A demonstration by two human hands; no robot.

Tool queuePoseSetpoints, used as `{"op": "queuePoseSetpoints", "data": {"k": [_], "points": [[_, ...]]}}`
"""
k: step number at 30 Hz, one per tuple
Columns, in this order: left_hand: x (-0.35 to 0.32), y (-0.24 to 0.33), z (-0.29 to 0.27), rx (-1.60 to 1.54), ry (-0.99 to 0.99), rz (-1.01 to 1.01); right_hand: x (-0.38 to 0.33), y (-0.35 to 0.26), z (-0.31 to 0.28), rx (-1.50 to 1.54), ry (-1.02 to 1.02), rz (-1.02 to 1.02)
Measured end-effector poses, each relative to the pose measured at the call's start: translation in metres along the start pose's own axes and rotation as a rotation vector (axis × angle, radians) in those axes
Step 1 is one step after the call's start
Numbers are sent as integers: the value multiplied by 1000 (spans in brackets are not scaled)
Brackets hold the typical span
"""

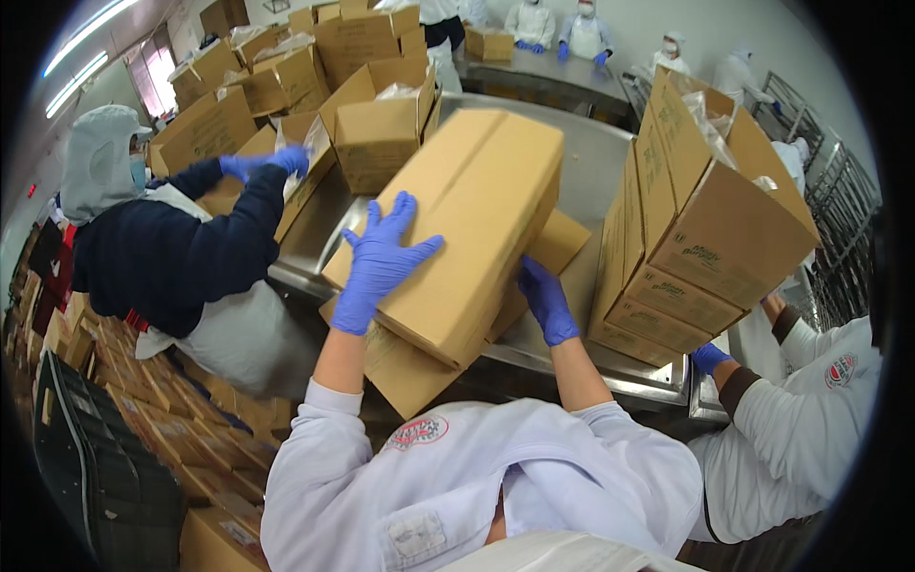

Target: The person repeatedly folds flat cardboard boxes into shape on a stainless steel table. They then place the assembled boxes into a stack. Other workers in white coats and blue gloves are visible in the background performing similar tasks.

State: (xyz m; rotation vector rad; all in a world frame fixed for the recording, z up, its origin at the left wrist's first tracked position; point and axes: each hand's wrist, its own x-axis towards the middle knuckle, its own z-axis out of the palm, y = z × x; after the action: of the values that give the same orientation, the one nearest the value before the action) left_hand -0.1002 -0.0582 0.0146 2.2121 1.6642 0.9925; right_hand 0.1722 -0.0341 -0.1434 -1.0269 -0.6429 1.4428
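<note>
Looks like a carton-handling step — the tan carton (474,205) is tilted over the metal table (583,153). Left hand (379,262) fingers splayed wide on top; right hand (549,301) at its side, grip can't tell. Next probably calls for two-handed steadying.

Long brown cardboard box (472,229), seam upward
</note>
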Motion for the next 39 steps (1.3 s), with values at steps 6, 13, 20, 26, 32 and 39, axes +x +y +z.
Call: {"op": "queuePoseSetpoints", "data": {"k": [6,13,20,26,32,39], "points": [[24,-47,-1,-1456,-48,-231,-95,-178,106,-411,-543,-878],[-15,17,72,-1954,-220,-155,-199,-204,118,-1055,-12,-1007],[80,165,-30,-1976,-129,392,-289,-330,167,-801,55,-1116],[35,250,-90,-1111,229,808,-369,-417,85,-1030,339,-1366],[30,307,-11,-1606,-135,1041,-405,-372,158,-1320,631,-1281],[22,286,155,-1433,-996,448,-286,-431,116,-1471,324,-627]]}}
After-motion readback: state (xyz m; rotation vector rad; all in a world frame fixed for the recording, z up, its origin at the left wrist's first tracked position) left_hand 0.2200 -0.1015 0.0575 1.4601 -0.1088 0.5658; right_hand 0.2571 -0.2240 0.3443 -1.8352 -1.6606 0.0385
